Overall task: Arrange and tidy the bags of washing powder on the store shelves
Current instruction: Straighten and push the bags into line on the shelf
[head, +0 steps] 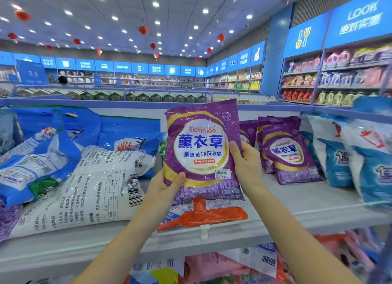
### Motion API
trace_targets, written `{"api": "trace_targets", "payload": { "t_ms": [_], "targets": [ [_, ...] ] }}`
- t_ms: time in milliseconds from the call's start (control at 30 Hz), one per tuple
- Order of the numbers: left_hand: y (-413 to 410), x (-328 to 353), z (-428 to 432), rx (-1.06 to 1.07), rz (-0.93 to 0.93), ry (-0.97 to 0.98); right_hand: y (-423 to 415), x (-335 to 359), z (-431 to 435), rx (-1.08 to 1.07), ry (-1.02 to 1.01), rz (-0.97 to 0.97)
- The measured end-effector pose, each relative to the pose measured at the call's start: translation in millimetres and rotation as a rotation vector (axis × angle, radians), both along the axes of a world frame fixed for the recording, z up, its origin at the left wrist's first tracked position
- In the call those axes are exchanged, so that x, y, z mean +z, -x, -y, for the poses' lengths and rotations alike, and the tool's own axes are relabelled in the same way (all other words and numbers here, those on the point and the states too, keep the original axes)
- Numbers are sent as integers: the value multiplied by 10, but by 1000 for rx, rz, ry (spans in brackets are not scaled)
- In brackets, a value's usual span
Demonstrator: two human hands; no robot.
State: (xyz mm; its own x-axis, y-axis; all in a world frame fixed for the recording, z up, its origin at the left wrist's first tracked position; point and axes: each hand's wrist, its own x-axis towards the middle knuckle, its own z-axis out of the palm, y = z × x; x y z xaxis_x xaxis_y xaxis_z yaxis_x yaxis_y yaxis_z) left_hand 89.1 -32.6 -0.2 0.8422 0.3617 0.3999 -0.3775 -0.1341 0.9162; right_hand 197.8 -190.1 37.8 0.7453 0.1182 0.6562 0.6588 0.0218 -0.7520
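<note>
Nearest, below the arms, pink and white bags [222, 266] lie jumbled on a lower shelf. Above them runs the pale front edge of the main shelf [275, 226], where an orange bag [212, 216] lies flat just behind the lip.

Over that orange bag, clear of the shelf, the purple bag [201, 148] is held upright in the air with its printed face toward the person. The left grip [167, 186] pinches its lower left corner, thumb on the front. The right grip [246, 167] clasps the right edge at mid-height, with a finger on the front and the rest hidden behind.

The pouch looks like thin, glossy film around loose powder, so it is probably light but floppy and a little slick. The powder will likely slump downward. The lower sides or the underside seem the safest hold, since the top seam would let the bag swing.

Just beyond, to the right, matching purple bags [286, 152] stand leaning in a row, which looks like the place for this one. Blue-and-white bags [331, 152] stand further right. To the left, a large white bag [95, 188] lies on its side among toppled blue bags [127, 133].

Far off, wall shelves [339, 82] carry other goods.
</note>
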Motion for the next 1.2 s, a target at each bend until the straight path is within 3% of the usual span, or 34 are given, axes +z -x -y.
{"api": "trace_targets", "payload": {
  "t_ms": [67, 133, 233, 333, 467, 667, 867, 1200],
  "targets": [
    [-39, 8, 116, 23, 33, -5, -11, 5, 123, 92, -86, -156],
    [-91, 45, 250, 46, 55, -13, -41, 1, 300, 192, -48, -333],
    [-248, 79, 440, 56, 76, 1, -86, -55, 517, 178, 73, -207],
    [-455, 84, 693, 48, 65, -18, -259, -48, 756, -50, 147, 3],
    [-771, 101, 1080, 15, 6, 18, -633, -61, 1145, -129, 205, 66],
    [-1467, 145, 1235, 49, -245, 95, -1308, -49, 1439, 37, 394, -90],
    [-2173, 100, 1131, 148, -358, 389, -1814, -104, 1169, 117, 450, -258],
    [-2693, -39, 1021, 309, -306, 437, -2265, -376, 761, -25, 413, -468]
  ]
}}
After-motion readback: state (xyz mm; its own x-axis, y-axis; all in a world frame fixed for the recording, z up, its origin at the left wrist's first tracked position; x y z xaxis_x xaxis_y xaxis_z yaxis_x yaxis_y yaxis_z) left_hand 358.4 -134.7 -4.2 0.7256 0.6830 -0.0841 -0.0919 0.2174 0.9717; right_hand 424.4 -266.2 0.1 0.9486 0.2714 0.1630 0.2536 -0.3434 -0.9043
